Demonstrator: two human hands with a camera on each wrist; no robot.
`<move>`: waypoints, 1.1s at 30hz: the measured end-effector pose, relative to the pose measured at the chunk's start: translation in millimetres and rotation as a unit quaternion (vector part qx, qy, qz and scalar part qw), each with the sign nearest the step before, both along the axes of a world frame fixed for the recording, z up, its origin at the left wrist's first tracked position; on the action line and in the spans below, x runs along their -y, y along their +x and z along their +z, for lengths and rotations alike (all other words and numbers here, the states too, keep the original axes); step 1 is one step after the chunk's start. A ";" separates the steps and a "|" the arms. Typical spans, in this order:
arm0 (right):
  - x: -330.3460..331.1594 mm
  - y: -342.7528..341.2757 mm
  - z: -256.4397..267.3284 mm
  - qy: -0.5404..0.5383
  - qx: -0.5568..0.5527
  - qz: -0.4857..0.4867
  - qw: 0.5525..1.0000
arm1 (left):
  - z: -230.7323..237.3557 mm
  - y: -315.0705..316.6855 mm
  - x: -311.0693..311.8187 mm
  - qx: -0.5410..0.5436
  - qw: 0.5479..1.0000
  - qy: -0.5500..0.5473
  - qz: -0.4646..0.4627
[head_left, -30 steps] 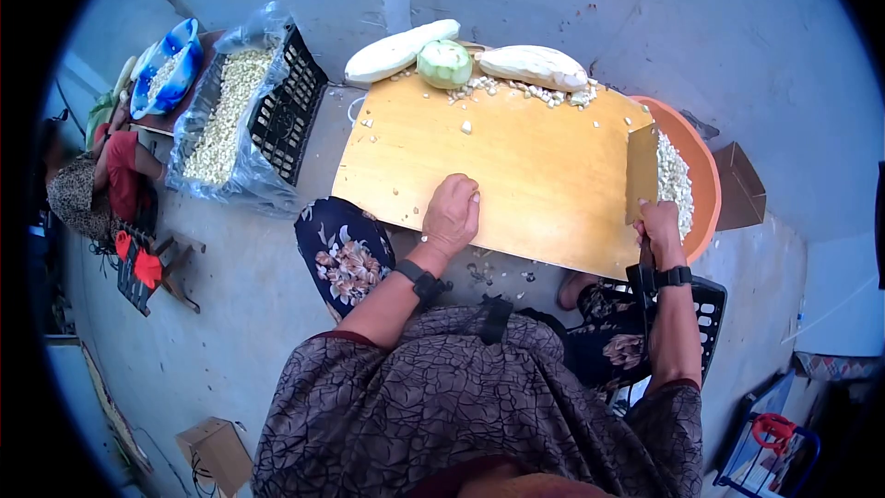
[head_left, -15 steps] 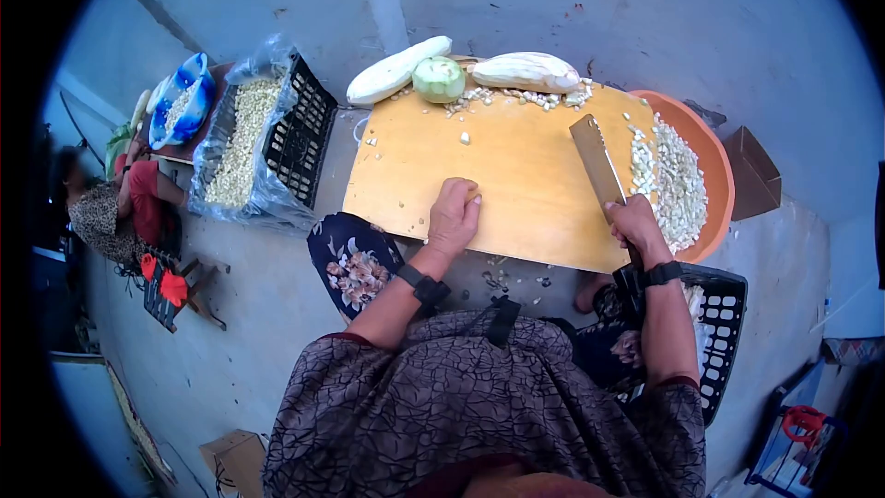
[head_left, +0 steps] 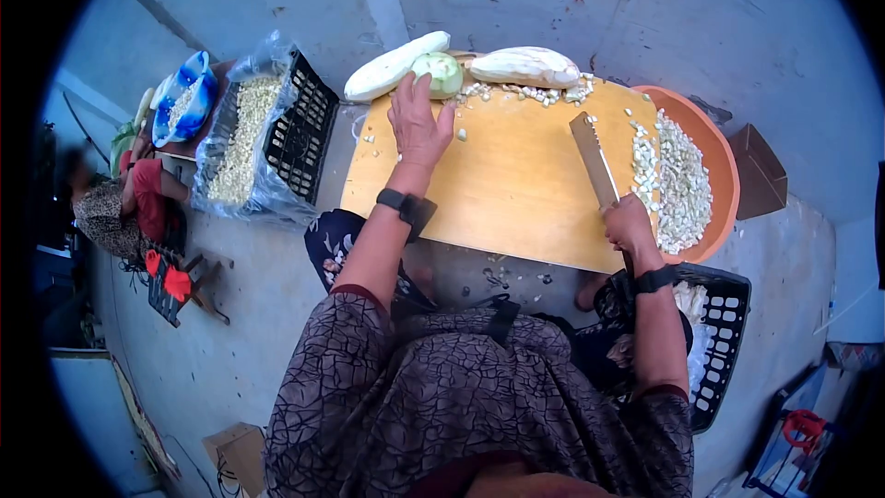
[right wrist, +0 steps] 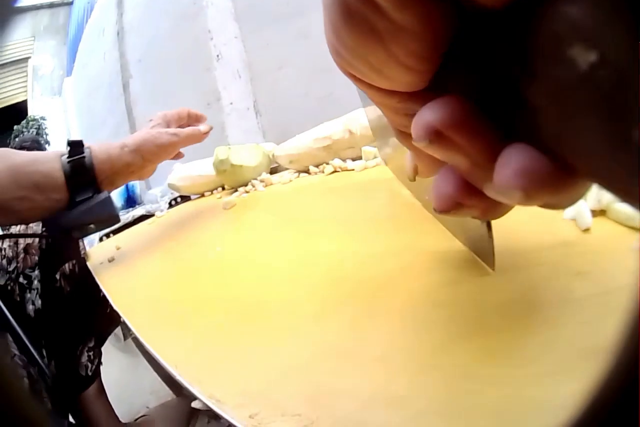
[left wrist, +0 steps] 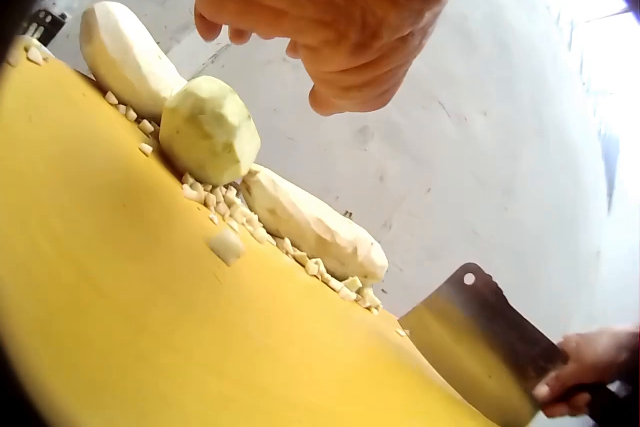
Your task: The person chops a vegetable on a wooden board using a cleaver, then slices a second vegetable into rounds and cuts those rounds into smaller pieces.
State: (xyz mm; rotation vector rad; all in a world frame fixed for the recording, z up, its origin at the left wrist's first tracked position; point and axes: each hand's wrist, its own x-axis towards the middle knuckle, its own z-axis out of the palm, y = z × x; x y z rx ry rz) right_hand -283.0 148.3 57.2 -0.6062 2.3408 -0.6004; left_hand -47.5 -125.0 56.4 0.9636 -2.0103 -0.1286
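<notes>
My left hand [head_left: 421, 129] is raised over the far left of the yellow board [head_left: 498, 194], fingers extended and holding nothing. In the head view its fingertips overlap the edge of a peeled, pale green round vegetable [head_left: 446, 76]; the left wrist view shows this vegetable [left wrist: 210, 132] apart from the hand. Two long peeled white vegetables, one on the left [head_left: 392, 69] and one on the right [head_left: 525, 66], flank it. With my right hand [head_left: 630, 224] I grip the handle of a cleaver [head_left: 595, 159], its blade standing edgewise on the board in the right wrist view.
Diced white pieces [head_left: 682, 189] fill an orange basin [head_left: 727, 175] at the board's right end, with more scattered along the back. A plastic-lined black crate [head_left: 304, 120] of diced pieces stands left. Beyond it, another person [head_left: 111, 212] sits near a blue bowl [head_left: 205, 83].
My left hand has lifted from the board's front edge and moved away towards the round vegetable, its fingers opening. The cleaver first swung left from beside the basin, then stayed nearly in place.
</notes>
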 end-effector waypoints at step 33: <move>2.4 -1.6 8.8 0.034 -0.003 0.027 0.999 | -27.9 -11.2 48.7 -0.070 0.989 0.114 -0.056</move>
